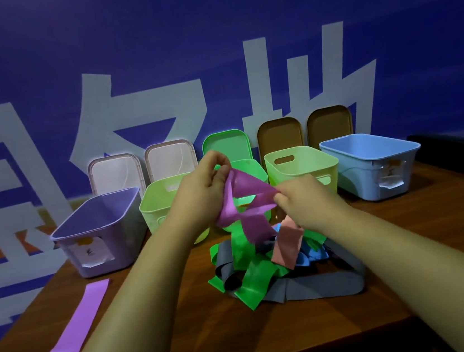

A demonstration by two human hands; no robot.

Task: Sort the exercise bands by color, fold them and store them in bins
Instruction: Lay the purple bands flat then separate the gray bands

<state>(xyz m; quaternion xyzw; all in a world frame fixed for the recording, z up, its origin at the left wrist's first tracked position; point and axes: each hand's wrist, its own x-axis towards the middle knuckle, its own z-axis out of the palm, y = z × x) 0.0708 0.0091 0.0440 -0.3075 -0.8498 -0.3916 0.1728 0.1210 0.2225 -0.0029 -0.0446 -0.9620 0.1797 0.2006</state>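
Note:
Both hands hold a purple band (247, 200) up over the tangled heap of bands (277, 266) at the table's middle. My left hand (203, 191) pinches its upper left end, and my right hand (303, 199) pinches its right end. Its loose tail hangs down onto the heap, which mixes green, grey, blue and pink bands. A pink band (287, 246) hangs below my right hand. Another purple band (77, 332) lies flat at the front left of the table.
A row of open bins stands behind the heap: purple (100, 235), light green (159, 211), green (253, 170), yellow-green (302, 167), blue (372, 164). Several lids (170, 160) lean against the blue wall behind them. The table's right edge is close to the blue bin.

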